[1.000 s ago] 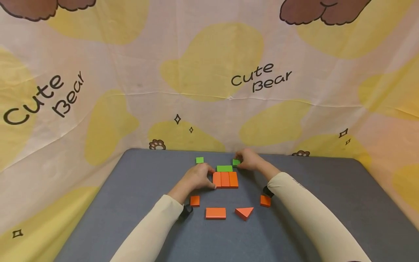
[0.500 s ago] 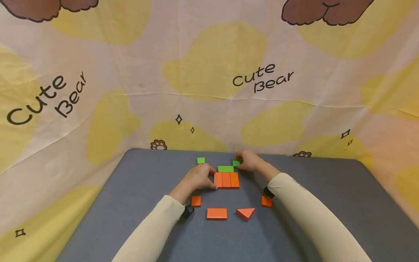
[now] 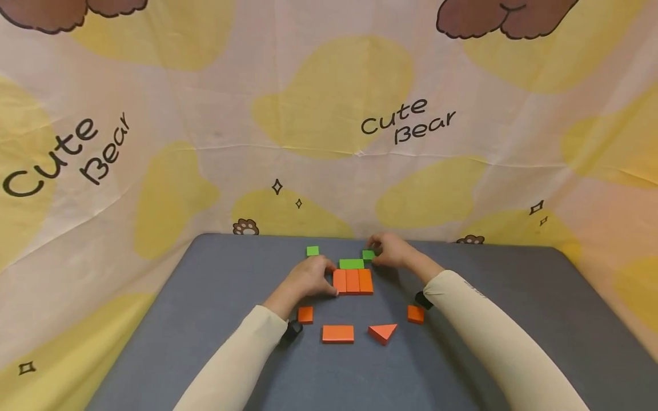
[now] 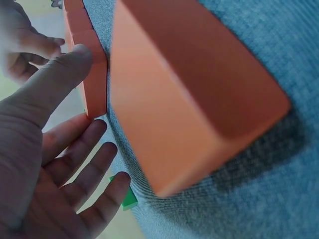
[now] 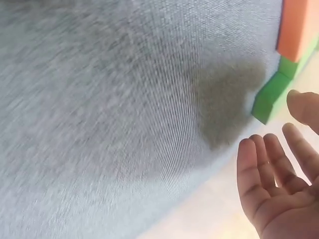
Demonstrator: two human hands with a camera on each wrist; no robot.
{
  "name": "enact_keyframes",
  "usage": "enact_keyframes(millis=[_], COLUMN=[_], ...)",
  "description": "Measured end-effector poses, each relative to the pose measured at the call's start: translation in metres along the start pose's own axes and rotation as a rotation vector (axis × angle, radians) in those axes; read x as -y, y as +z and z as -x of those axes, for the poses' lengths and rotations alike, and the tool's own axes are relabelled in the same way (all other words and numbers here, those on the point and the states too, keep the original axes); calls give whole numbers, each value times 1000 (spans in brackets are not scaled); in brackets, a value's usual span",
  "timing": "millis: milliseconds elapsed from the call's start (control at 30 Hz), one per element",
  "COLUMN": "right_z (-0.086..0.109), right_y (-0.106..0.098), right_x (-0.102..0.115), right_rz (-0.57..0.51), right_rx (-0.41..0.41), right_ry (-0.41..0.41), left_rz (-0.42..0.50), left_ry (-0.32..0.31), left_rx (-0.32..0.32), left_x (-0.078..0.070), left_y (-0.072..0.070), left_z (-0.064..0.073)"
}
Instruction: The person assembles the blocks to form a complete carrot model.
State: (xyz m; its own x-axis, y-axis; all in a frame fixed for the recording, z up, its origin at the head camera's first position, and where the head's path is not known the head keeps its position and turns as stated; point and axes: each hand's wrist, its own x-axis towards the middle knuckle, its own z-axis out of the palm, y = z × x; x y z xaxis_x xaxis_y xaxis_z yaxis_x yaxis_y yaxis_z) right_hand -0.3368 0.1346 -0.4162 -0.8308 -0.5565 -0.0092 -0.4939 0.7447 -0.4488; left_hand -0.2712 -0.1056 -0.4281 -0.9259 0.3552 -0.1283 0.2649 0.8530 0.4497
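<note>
Three orange blocks lie side by side in a row. My left hand is at the row's left end, thumb and index finger spanning the outer block; the other fingers are extended. Behind the row lies a green rectangular block, with a small green block at its right end. Close to this small block is my right hand. In the right wrist view, the thumb and fingers of that hand are spread beside the small green block, with a gap between them and it.
Another small green block lies at the back left. Nearer are two small orange blocks, an orange rectangular block and an orange triangular block. A patterned cloth hangs behind the grey table.
The small green block by my right hand has shifted slightly left against the green rectangle, and the right fingers have come off it. My left hand stays at the orange row.
</note>
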Motion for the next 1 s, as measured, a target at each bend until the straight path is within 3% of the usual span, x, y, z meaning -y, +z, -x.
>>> enact_keyframes(millis=[200,533,1000], right_z=[15,36,39], right_y=[-7,3,16], right_x=[9,31,30], right_rz=[-26,6,51], right_rx=[16,142,96], right_ry=[-39,20,56], left_rz=[-3,-2,-61], left_ry=[7,-7,5], left_rx=[-6,-3,6], left_x=[0,0,-4], left_y=[-4,-4,-4], left_z=[2,1,2])
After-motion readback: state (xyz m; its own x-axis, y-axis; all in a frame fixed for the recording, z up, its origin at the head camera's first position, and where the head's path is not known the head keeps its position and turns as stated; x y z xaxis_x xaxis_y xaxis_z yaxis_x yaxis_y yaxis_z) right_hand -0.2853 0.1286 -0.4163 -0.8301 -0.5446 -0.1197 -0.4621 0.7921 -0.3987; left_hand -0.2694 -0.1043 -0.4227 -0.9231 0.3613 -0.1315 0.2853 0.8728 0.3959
